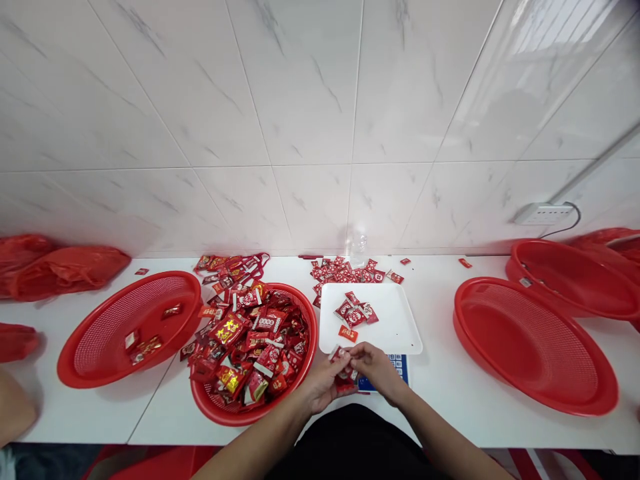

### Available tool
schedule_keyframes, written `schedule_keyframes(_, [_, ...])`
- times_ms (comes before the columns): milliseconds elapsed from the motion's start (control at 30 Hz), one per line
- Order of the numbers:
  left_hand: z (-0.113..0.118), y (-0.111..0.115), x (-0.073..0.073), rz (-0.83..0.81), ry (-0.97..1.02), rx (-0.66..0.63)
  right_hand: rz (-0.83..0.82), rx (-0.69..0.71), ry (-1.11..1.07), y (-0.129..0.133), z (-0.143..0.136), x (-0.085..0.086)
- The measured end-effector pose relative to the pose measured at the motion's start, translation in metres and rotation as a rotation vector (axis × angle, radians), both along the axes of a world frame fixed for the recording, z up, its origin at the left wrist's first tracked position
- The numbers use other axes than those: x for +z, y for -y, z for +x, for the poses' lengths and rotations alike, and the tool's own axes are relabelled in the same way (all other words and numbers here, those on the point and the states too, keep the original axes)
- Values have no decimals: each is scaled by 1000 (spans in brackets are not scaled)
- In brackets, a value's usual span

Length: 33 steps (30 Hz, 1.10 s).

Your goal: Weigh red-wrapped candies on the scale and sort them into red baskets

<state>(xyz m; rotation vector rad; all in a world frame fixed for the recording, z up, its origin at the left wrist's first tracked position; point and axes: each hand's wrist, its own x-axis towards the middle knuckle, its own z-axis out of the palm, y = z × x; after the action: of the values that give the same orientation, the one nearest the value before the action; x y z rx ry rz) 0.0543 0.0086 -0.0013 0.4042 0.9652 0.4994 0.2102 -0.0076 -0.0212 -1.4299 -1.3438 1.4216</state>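
My left hand [324, 387] is cupped around several small red wrapped packets [344, 381], just in front of the white tray. The fingers of my right hand [376, 368] are closed at the same packets, partly hiding them. On the white tray [400, 313] lie a few red packets [352, 312] and an orange-red packet [348, 333]. A blue keypad [400, 365] shows below the tray, partly behind my right hand. To my left stands a red basket [312, 333] heaped with red and gold wrapped packets [255, 340].
Loose red packets [345, 271] lie behind the tray beside a clear bottle [359, 245]. Another red basket [80, 333] at left holds a few packets. Red baskets [530, 347] stand at right. A person's arm [15, 410] shows at far left. A power strip [545, 213] is on the wall.
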Motion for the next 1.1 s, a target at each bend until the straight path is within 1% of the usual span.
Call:
schedule_keyframes(67, [0,-1,3,-26,2,20,31,62,-8,0,-8,5])
schedule_keyframes(100, [-2,-2,4,-31,-13,43,58,55,33,-2,-8,5])
schedule_keyframes(200, [-11,-6,7,-16,-55,120,193,-37,303,-20,-2,1])
schedule_keyframes(233, [-15,-6,8,-10,-61,136,239,-43,415,-29,1,-2])
schedule_keyframes(300, [-25,-7,11,-1,-75,164,311,10,664,-48,4,-7])
schedule_keyframes(367, [-35,-5,14,4,-93,196,331,99,865,-67,2,-12])
schedule_keyframes(467, [-45,-1,19,7,-104,230,293,215,994,-88,-4,-21])
schedule_keyframes(567, [-52,4,23,-1,-106,254,301,261,1009,-95,-4,-30])
schedule_keyframes(700, [-55,8,24,-34,-141,280,428,191,939,-91,7,-38])
schedule_keyframes(867, [-53,12,21,-32,-157,257,454,106,849,-83,24,-45])
schedule_keyframes(967, [-49,13,19,-21,-160,239,454,25,756,-83,31,-50])
schedule_keyframes(1100, [-44,12,19,-12,-157,197,414,-183,619,-85,38,-51])
